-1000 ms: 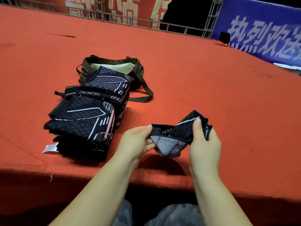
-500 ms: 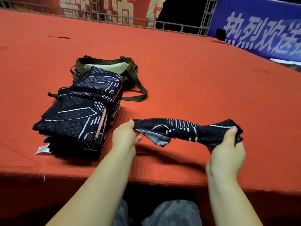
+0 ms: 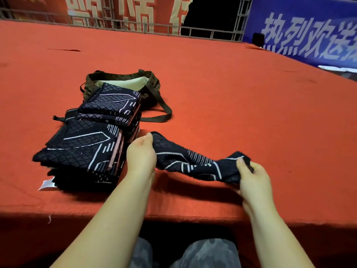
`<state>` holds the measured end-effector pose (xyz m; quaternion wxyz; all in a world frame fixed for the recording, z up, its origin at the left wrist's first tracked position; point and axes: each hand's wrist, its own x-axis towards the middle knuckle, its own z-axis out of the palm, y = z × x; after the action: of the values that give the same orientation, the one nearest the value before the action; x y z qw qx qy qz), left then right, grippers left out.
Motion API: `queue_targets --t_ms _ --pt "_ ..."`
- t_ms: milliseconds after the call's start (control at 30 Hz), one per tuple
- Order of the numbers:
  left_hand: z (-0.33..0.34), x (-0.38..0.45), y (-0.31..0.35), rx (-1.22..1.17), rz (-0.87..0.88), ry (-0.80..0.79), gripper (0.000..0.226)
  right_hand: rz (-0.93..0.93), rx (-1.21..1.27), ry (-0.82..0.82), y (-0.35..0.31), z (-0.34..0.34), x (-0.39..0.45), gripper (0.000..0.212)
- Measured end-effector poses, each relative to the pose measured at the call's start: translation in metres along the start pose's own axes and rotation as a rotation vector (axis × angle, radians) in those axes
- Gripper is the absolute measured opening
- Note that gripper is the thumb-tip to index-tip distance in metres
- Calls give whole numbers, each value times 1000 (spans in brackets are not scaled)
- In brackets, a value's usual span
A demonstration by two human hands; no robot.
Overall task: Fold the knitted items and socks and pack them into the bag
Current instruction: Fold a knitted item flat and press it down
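just dark white-lined sock (image 3: 195, 161), stretched

Bench (image 3: 222, 89) covered in red-orange cloth fills most of the frame. Grey metal truss railing (image 3: 202, 33) runs along its far edge. Red banner (image 3: 123, 14) upper left, blue banner (image 3: 309, 31) with pale characters upper right.

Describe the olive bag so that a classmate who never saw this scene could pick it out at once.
On the red table, find the stack of dark patterned knits at the left. Right behind it sits the bag: olive, pale lining, long strap, the only unpatterned item.
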<state>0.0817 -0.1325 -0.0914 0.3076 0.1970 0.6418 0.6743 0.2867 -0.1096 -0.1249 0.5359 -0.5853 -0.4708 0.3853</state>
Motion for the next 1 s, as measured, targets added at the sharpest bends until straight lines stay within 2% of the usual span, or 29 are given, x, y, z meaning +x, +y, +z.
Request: queue_targets --t_ms 33,67,100,133,167,267,333,367,467,567,700,767,867,933,1000 --pt "-5 1 -7 86 30 -71 14 -11 -82 -25 11 1 4 21" --pt "-9 1 -14 219 4 -157 23 -24 -165 -43 20 0 7 19" --pt "-13 5 -24 342 -30 -208 46 3 -245 -52 23 -2 7 15" --pt "-18 6 -32 469 -56 -235 63 2 -325 -72 24 -3 7 15" --pt "-22 7 -40 591 -47 -231 71 -17 -400 -84 26 -5 5 19" --pt "-35 3 -57 824 -4 -202 56 -6 -458 -94 25 -6 1 21" --pt "-41 1 -60 789 -3 -237 46 27 -424 -84 22 -8 -2 17" --pt "-42 1 -59 742 0 -250 43 24 -416 -73 20 -8 -3 21" --pt "-38 -3 -43 659 -22 -284 54 -7 -432 -78 17 -13 -8 30" --pt "-36 2 -36 719 -47 -296 53 -16 -448 -60 18 -16 -10 22" --pt "-37 7 -37 649 -44 -354 17 105 -451 -80 18 -21 -8 66" --pt "-38 10 -36 556 -134 -354 22 194 -374 -94 16 -20 -5 73" --pt "-39 17 -38 498 -228 -349 41 268 -295 -118 14 -20 0 67" --pt "-40 17 -39 541 -176 -381 34 295 -279 -194 13 -20 -1 41" --pt "-41 14 -39 461 -92 -384 28 239 -284 -242 12 -19 -1 10"
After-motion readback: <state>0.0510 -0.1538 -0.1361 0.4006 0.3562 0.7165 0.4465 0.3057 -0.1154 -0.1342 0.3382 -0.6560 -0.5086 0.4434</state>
